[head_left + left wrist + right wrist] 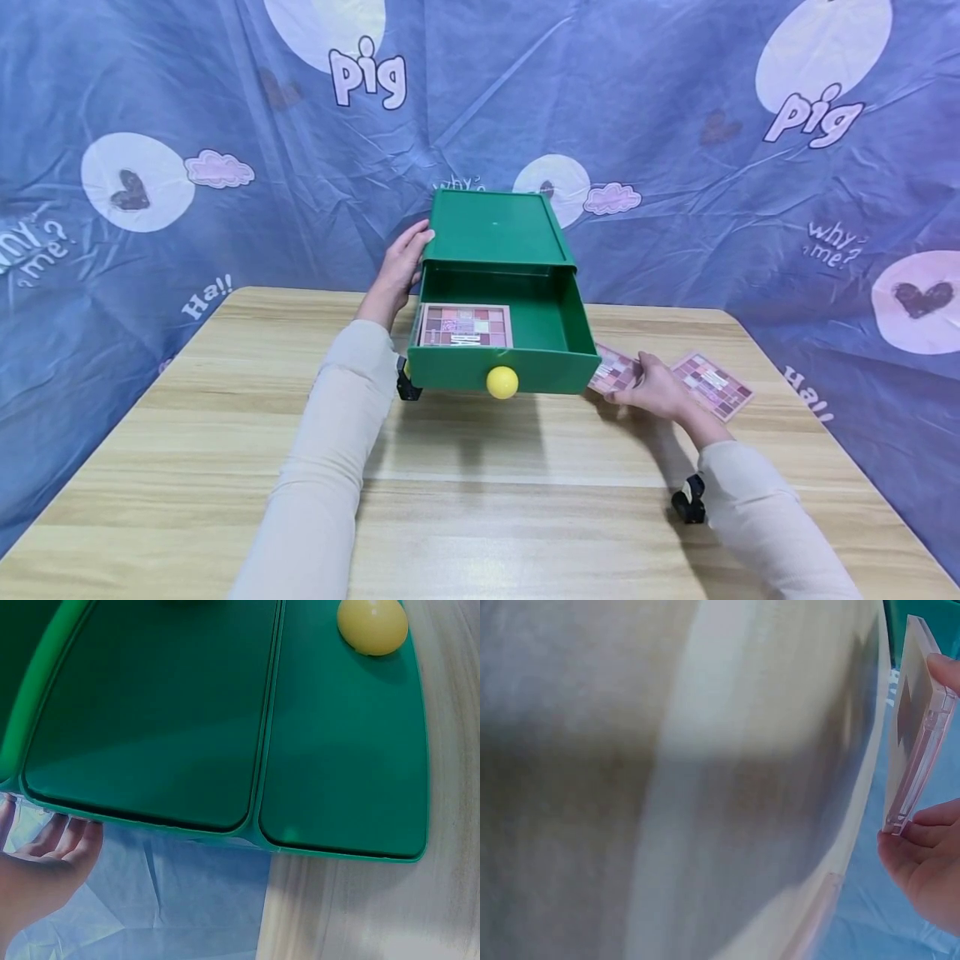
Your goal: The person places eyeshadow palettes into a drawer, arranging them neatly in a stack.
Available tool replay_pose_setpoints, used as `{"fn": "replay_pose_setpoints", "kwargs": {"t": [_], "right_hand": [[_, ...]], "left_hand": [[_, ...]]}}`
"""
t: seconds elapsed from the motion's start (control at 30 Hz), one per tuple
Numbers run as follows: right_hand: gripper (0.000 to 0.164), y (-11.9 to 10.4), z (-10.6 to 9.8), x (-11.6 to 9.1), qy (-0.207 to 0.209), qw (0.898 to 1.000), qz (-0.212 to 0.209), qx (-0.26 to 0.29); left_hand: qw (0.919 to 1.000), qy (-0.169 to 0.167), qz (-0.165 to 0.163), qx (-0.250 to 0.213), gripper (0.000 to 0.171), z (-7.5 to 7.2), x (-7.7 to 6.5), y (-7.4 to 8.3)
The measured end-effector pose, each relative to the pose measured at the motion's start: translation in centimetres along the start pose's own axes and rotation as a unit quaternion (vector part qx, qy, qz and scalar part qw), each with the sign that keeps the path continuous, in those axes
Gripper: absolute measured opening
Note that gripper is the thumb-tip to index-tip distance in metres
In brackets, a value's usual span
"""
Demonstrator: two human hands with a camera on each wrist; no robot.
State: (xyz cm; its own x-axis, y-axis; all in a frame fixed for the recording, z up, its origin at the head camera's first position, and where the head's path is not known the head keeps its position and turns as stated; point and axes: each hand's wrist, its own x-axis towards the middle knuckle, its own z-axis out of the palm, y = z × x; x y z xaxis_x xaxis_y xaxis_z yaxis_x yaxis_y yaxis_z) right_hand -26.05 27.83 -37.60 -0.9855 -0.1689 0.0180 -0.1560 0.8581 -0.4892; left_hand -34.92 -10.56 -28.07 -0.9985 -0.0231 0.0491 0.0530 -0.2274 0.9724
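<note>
A green drawer cabinet stands on the table with its top drawer pulled out. Inside the drawer, on its left side, lies a pink eyeshadow palette. My left hand rests against the cabinet's left side, fingers at the upper edge. In the left wrist view those fingers touch the green edge. To the right of the drawer, my right hand grips another eyeshadow palette between thumb and fingers. The right wrist view shows this held palette edge-on, above the table.
A further eyeshadow palette lies on the wooden table, right of my right hand. Yellow round knobs stick out from the drawer fronts. A blue printed cloth hangs behind the table.
</note>
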Motion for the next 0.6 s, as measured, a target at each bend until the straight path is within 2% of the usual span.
{"fn": "replay_pose_setpoints", "kwargs": {"t": [0.23, 0.4, 0.5, 0.6], "right_hand": [[0.105, -0.5, -1.2, 0.1, 0.012, 1.0, -0.004, -0.021], [0.101, -0.9, -2.2, 0.0, 0.017, 1.0, -0.008, -0.016], [0.097, -1.2, -2.9, 0.0, 0.017, 1.0, -0.015, -0.01], [0.083, -1.6, -3.6, -0.2, 0.019, 1.0, -0.018, 0.001]], "left_hand": [[1.0, -0.001, 0.004, 0.003, 0.048, 0.0, 0.0, 0.0], [1.0, -0.002, 0.005, 0.002, 0.048, -0.1, 0.1, -0.1], [1.0, -0.002, 0.005, 0.001, 0.048, -0.1, 0.1, -0.1], [1.0, -0.001, 0.004, -0.002, 0.048, -0.1, 0.2, -0.2]]}}
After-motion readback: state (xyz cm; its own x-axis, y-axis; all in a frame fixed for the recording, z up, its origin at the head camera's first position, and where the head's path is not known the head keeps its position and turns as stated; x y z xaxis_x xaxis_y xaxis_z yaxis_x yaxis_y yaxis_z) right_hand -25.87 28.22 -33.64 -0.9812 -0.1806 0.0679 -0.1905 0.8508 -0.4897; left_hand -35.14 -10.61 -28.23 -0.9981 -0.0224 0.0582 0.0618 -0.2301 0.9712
